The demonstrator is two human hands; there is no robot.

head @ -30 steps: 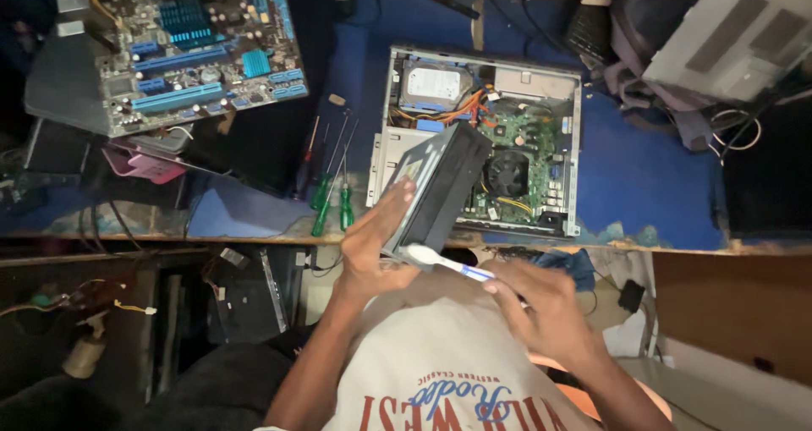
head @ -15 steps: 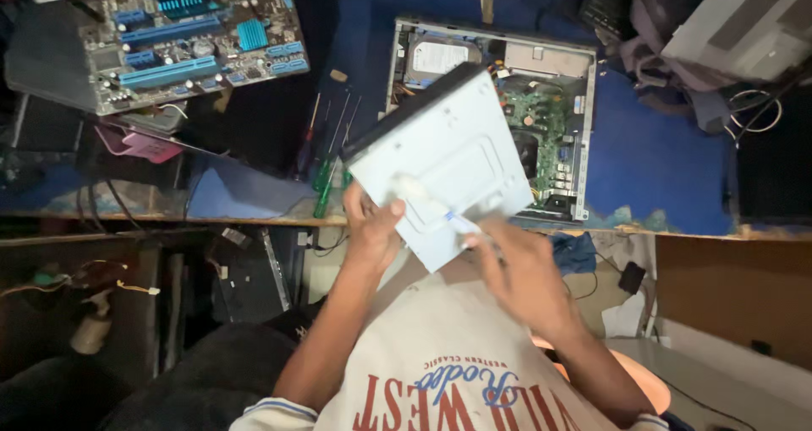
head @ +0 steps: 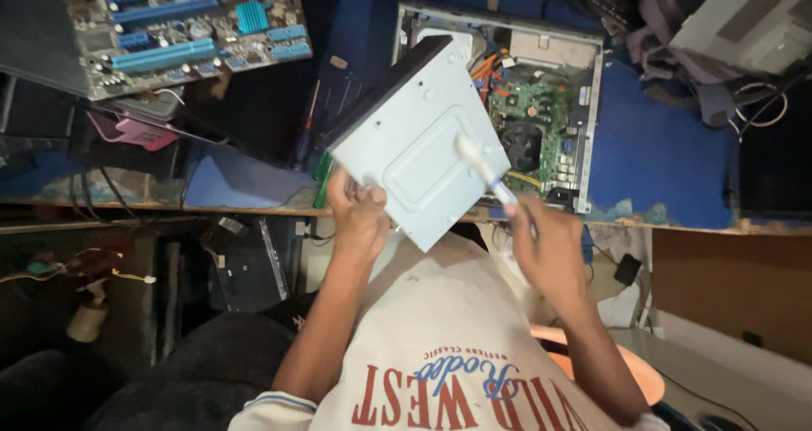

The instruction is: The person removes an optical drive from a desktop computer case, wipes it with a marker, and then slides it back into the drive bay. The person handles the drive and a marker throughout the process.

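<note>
My left hand (head: 358,213) grips the near corner of a grey metal optical drive (head: 419,139) with a black front edge, held tilted above the table edge. My right hand (head: 548,249) holds a white and blue toothbrush (head: 484,169). Its bristle end rests on the drive's flat metal face. Behind the drive lies an open desktop computer case (head: 584,101) with a green motherboard (head: 541,118), a black fan and orange cables inside.
A loose motherboard (head: 186,25) with blue slots lies at the far left. Screwdrivers (head: 320,156) with green and red handles sit beside the case on the blue table (head: 651,152). A grey device (head: 744,16) and cables are at the far right. Clutter fills the space under the table.
The drive turned from edge-on to its broad metal face up. The toothbrush moved from below the drive onto its face.
</note>
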